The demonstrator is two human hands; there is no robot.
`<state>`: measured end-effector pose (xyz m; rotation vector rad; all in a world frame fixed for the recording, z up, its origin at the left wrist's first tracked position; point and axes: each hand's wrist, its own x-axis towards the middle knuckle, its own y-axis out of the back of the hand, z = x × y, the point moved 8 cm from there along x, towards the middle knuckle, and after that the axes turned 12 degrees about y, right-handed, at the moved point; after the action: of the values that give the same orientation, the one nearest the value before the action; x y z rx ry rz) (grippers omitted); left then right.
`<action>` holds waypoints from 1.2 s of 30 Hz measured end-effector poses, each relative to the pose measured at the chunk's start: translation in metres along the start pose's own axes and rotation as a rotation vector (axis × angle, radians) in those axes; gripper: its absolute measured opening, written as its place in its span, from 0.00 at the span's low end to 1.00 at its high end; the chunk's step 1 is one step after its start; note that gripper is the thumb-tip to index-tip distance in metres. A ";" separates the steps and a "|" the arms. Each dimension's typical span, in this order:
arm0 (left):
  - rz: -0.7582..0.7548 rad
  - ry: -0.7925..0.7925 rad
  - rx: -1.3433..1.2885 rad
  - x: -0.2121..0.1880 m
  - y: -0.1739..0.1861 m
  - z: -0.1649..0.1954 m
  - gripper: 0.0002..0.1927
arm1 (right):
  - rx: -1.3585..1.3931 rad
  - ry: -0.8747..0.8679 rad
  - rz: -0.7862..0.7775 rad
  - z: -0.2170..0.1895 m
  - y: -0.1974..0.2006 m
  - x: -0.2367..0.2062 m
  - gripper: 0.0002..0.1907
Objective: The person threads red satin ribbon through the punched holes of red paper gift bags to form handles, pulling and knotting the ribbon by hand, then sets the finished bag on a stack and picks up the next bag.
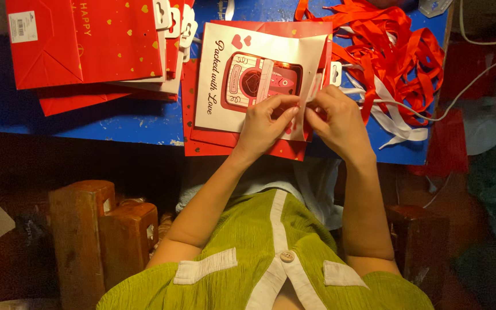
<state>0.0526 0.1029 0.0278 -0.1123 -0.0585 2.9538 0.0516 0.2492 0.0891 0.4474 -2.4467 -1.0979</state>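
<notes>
Both hands (302,117) pinched on white bag (242,80), red ribbons (397,51) at rt.

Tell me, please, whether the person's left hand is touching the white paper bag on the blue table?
Touching. The head view shows the left hand lying on the white paper bag, its fingertips pinching the bag's folded edge opposite the right hand.
</notes>
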 end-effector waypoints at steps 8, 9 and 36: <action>0.058 0.132 -0.108 0.006 0.009 -0.025 0.08 | 0.199 -0.108 0.068 0.025 -0.020 -0.005 0.07; 0.060 0.162 -0.158 0.007 0.010 -0.030 0.09 | 0.218 -0.139 0.074 0.030 -0.021 -0.006 0.07; 0.106 0.141 -0.378 0.011 0.016 -0.036 0.11 | 0.035 0.028 0.349 -0.004 -0.007 -0.014 0.10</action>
<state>0.0417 0.0906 -0.0101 -0.3847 -0.6077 2.9914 0.0666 0.2489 0.0831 0.0400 -2.4027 -0.8962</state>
